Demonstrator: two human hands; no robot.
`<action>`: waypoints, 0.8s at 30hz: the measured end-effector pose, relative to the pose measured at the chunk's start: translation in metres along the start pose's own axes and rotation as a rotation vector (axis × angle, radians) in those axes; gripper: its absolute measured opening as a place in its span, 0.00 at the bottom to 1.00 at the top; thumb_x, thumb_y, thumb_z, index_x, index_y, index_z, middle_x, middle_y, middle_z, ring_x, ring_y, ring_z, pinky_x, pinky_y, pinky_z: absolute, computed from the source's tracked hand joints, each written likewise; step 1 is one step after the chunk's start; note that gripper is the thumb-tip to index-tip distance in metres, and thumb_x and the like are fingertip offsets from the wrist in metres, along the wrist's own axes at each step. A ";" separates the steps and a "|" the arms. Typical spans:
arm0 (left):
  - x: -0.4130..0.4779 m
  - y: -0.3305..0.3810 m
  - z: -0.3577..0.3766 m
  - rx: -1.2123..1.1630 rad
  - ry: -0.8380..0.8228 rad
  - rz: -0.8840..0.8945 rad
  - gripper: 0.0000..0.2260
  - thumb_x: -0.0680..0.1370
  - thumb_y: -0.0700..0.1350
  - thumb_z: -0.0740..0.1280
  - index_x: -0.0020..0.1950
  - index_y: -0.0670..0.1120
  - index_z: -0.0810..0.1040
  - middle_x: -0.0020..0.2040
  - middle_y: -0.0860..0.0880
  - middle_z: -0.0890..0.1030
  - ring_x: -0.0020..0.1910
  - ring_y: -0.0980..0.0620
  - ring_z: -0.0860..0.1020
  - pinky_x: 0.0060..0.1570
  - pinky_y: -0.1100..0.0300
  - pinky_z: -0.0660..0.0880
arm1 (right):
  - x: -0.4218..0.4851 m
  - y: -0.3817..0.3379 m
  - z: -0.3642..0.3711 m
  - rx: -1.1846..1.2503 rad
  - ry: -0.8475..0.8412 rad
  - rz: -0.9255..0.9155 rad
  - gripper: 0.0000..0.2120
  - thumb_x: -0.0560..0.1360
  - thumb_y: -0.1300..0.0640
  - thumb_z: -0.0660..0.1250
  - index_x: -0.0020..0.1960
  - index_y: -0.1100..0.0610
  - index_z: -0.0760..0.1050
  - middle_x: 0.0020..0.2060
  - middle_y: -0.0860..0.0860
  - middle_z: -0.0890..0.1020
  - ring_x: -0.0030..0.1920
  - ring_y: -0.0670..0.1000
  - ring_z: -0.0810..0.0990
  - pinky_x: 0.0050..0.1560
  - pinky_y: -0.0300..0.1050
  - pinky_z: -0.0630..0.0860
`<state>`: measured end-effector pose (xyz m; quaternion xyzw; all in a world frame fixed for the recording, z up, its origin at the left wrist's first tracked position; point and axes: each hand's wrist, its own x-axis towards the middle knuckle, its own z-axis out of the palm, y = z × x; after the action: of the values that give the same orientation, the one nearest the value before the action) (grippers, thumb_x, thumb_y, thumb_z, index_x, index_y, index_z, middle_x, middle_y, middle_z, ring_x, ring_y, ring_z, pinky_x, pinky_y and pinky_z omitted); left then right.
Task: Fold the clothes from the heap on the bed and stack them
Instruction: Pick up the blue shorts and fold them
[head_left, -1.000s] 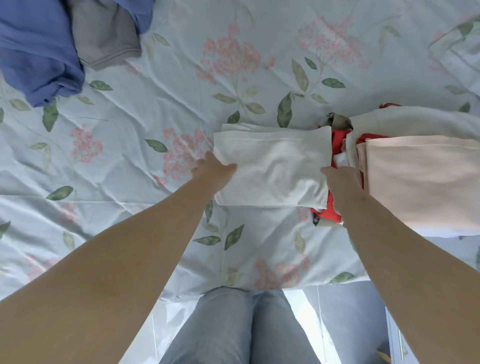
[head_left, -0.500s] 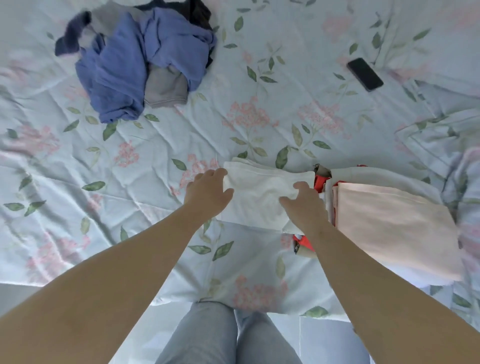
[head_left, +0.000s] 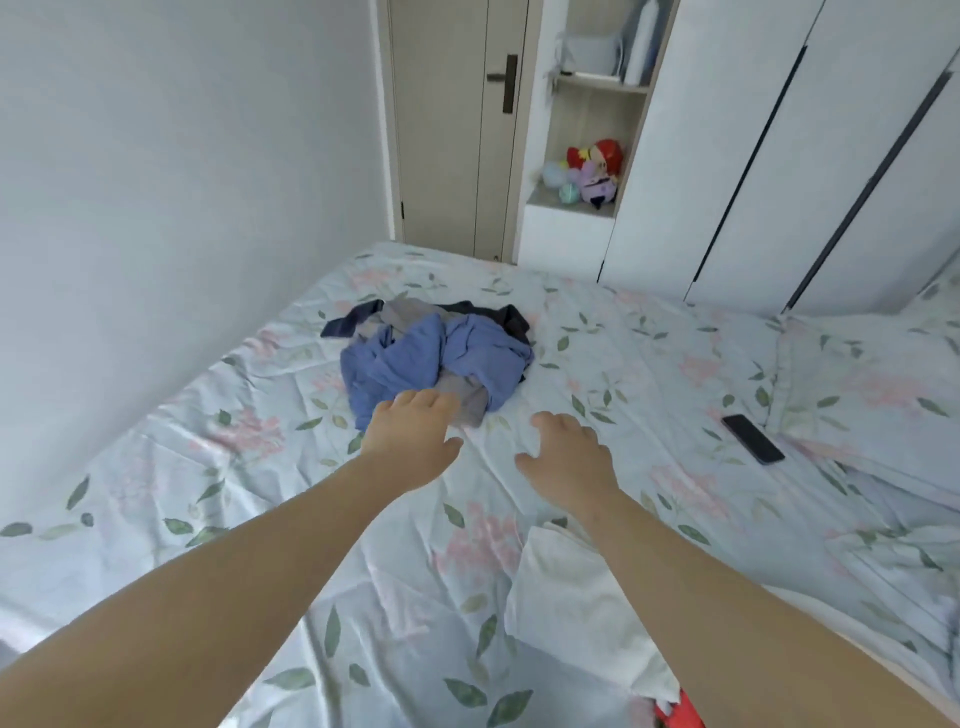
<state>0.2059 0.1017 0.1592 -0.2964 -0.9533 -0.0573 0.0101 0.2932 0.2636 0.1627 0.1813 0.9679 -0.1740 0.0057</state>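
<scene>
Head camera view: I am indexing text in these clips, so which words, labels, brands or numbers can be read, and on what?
None can be read.
The phone shows a dark blank face; the heap of clothes and the folded white garment show no print; the plush toys are too small to tell.

heap (head_left: 441, 353): soft matt cloth, crumpled before me
bed (head_left: 623, 364): my creased matt cotton sheet
phone (head_left: 752, 439): glossy black

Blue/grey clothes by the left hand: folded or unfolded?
Unfolded. The clothes heap lies crumpled on the bed, blue fabric tangled over grey; the left hand, holding nothing, is at its near edge.
</scene>
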 end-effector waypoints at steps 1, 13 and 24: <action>0.001 -0.017 -0.010 0.020 0.011 0.011 0.22 0.79 0.54 0.60 0.71 0.50 0.65 0.68 0.50 0.69 0.67 0.46 0.67 0.62 0.51 0.64 | 0.006 -0.018 -0.002 -0.014 0.011 -0.024 0.19 0.77 0.50 0.60 0.66 0.54 0.65 0.62 0.54 0.70 0.61 0.58 0.68 0.55 0.50 0.66; 0.027 -0.192 -0.113 0.131 0.098 0.118 0.22 0.79 0.53 0.59 0.72 0.50 0.63 0.68 0.49 0.69 0.67 0.46 0.66 0.62 0.52 0.65 | 0.070 -0.205 -0.012 -0.024 0.127 -0.058 0.25 0.78 0.49 0.59 0.73 0.50 0.59 0.71 0.52 0.64 0.68 0.58 0.64 0.63 0.51 0.64; 0.077 -0.238 -0.151 0.073 0.184 0.165 0.20 0.79 0.52 0.59 0.70 0.49 0.64 0.65 0.49 0.71 0.63 0.47 0.68 0.59 0.53 0.66 | 0.101 -0.241 -0.053 -0.121 0.163 -0.017 0.23 0.78 0.51 0.59 0.72 0.50 0.60 0.69 0.51 0.65 0.66 0.56 0.64 0.62 0.48 0.63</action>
<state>0.0051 -0.0669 0.2885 -0.3670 -0.9221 -0.0484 0.1130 0.1169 0.1064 0.2856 0.1860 0.9754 -0.0998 -0.0633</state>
